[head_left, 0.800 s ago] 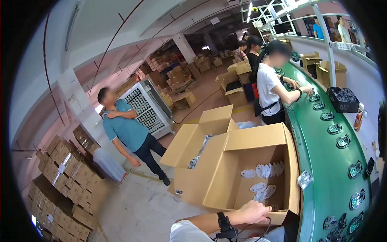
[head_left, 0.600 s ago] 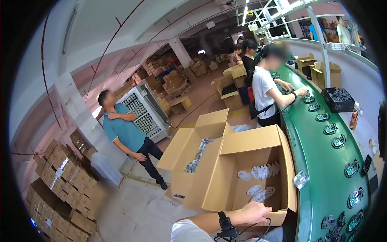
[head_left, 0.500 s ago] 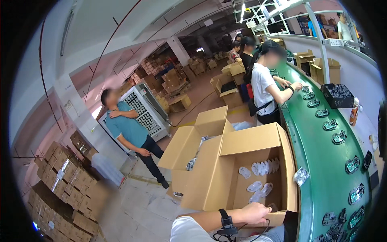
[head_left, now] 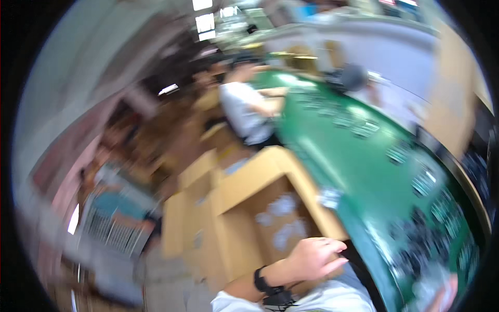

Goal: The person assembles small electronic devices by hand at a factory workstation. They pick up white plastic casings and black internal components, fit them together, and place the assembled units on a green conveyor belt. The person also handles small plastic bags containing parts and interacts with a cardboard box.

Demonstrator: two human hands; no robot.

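Note:
My left hand (head_left: 317, 258), wearing a black wrist strap, hangs over the near rim of an open cardboard box (head_left: 241, 195). Its thumb and fingers are apart, and I make out nothing held between them. Several pale, oval, see-through pieces (head_left: 283, 205) lie on the box's bottom. At the lower right, my right hand (head_left: 446, 295) is partly in view over the green conveyor belt (head_left: 343, 174). It grips a whitish, see-through plastic piece (head_left: 429, 283), blurred by motion. Just beyond lies a heap of dark parts (head_left: 418, 239).
Green circuit-board parts (head_left: 397, 152) line the belt. A shiny, clear packet (head_left: 329, 197) lies on its left edge, beside the box. Another open carton (head_left: 189, 208) adjoins on the left. A co-worker in a white top (head_left: 244, 112) stands farther up the belt; another person (head_left: 117, 205) is at left.
The view has swung right, toward the belt, and is blurred. My left hand has lifted off the box rim, its fingers opening. My right hand has come into view with the plastic piece.

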